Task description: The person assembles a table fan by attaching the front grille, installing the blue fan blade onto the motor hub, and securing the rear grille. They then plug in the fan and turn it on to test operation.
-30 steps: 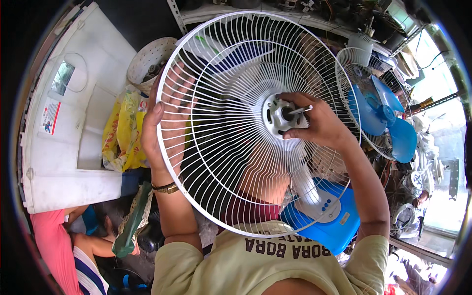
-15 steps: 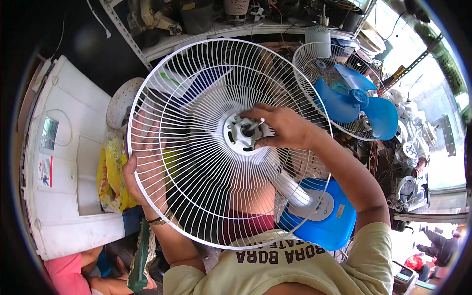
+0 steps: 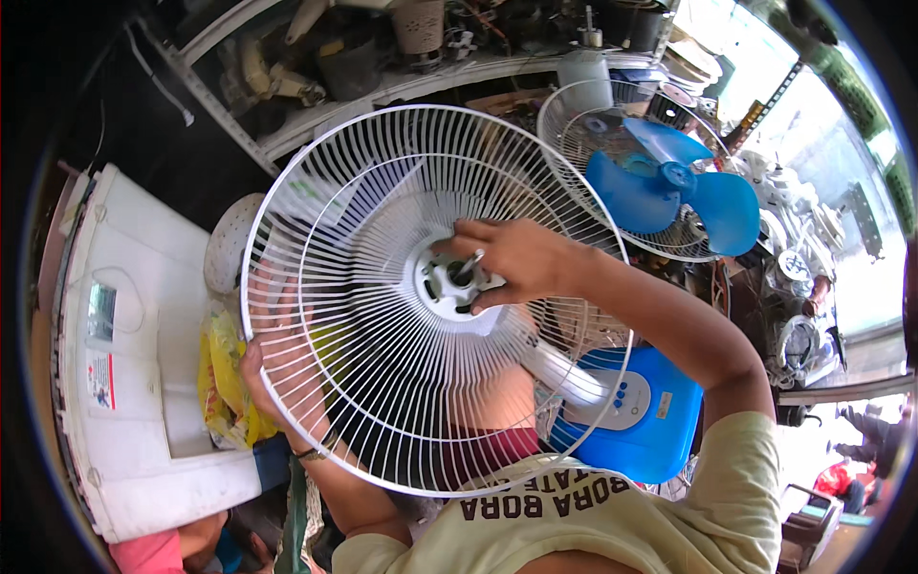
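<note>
Cluttered repair shop: blue fan base (image 3: 639, 421) near the lap, white appliance (image 3: 124, 383) at left, second fan with blue blades (image 3: 669, 191) behind, parts shelf (image 3: 402, 86) farthest. Left hand (image 3: 277, 368) grips white fan guard (image 3: 382, 383) rim, fingers curled. Right hand (image 3: 521, 263) pinches the centre hub (image 3: 445, 287) fitting.

Head fisheye, steeply downward, close over fan grille (image 3: 382, 316)

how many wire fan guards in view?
2. One large white guard at centre, steadied by the left hand at its rim, the right hand at its hub. A second guard stands behind, upper right, around blue blades. More may hide in the clutter.
</note>
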The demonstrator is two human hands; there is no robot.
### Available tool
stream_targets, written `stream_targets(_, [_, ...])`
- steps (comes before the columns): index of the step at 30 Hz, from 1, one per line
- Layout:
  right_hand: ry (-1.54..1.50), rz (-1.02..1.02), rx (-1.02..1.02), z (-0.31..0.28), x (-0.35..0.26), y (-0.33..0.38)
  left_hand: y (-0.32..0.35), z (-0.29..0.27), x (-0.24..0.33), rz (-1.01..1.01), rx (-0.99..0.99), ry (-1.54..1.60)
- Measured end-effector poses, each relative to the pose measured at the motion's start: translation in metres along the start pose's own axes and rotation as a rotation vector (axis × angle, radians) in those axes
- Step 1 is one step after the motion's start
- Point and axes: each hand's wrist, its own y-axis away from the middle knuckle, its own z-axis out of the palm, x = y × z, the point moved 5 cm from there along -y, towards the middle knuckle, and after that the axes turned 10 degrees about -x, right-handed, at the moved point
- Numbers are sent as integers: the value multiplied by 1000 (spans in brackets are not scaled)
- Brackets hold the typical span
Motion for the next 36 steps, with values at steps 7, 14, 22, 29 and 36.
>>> stream_targets(7, [146,-72,188,19,6,1,-19,37,-5,49,-350,22])
stream_targets(14, [82,164,441,43,-9,5,10,-45,12,108,162,-717])
stream_targets(22, [-57,95,388,40,-1,8,13,-65,8,48,373,-1086])
stream_targets(29, [-35,141,580,61,1,-2,1,-49,-4,-24,314,-1141])
stream_targets(36, [15,166,642,73,10,-10,-12,-32,-7,-60,258,-1207])
